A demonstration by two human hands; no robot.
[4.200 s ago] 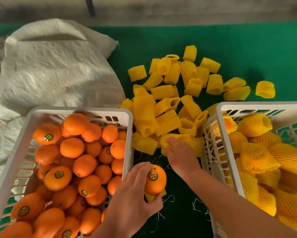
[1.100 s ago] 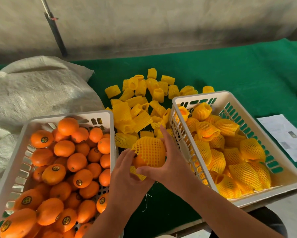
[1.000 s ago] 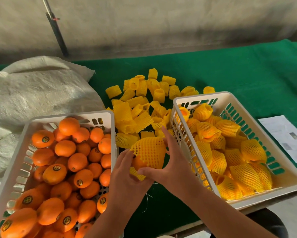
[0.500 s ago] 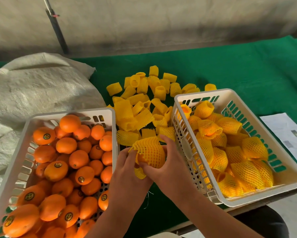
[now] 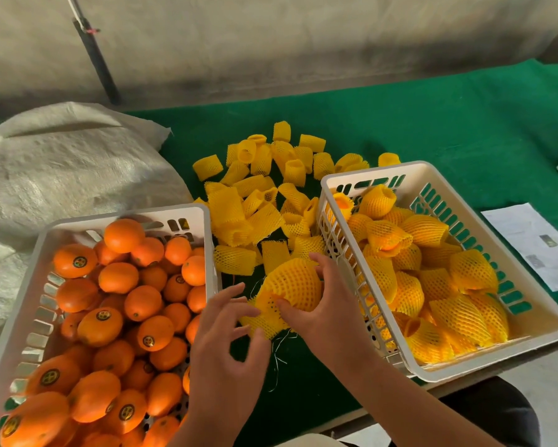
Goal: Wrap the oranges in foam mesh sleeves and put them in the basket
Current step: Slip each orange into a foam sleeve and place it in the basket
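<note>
A: Where is the fruit being wrapped?

B: The round orange in its yellow foam mesh sleeve [image 5: 289,288] sits in the gap between the 2 baskets, above the green felt table cover [image 5: 432,130]. The right hand [image 5: 323,311] holds it, thumb under the sleeve's loose lower end and fingers curled over the far side.

A: And the other one?

B: The left hand [image 5: 229,346] is just beside the sleeve's lower edge, fingers spread and loosely bent. I cannot tell whether the fingertips touch the mesh; they grip nothing that I can see.

A: What flanks them?

B: On the left, a white slotted plastic basket [image 5: 203,240] heaped with bare oranges with round dark stickers [image 5: 116,304]. On the right, a second white slotted plastic basket [image 5: 484,240] holding sleeved oranges [image 5: 432,285], its near corner over the table edge.

A: Anything behind?

B: A loose pile of empty yellow foam mesh sleeves [image 5: 258,195] lies on the cover beyond the hands. A pale woven sack [image 5: 65,169] slumps at the far left, a white printed paper sheet [image 5: 532,243] lies right of the second basket, and a dark pole [image 5: 97,62] leans against the grey wall.
</note>
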